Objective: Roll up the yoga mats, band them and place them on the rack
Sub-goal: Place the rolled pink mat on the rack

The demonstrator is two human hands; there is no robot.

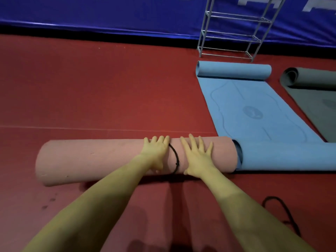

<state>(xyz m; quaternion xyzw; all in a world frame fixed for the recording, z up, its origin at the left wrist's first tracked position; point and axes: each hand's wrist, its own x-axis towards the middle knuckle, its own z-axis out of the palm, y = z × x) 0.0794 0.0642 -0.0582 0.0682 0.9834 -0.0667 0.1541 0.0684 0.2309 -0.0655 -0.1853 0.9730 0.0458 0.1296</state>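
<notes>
The room is looking dim, colours coming through heavy and saturated. Light is falling from above and behind, throwing soft arm shadows onto the red floor (91, 88) toward 6 o'clock. A thin streak of glare is running along the blue wall padding (109, 15) at 11 o'clock. The wide lens is bending straight lines near the edges, and the metal rack (234, 33) at 1 o'clock is leaning. Everything is showing slightly soft, the corners darkening and blurring most.

Both grips (156, 151) (198, 157) flat, fingers spread
</notes>
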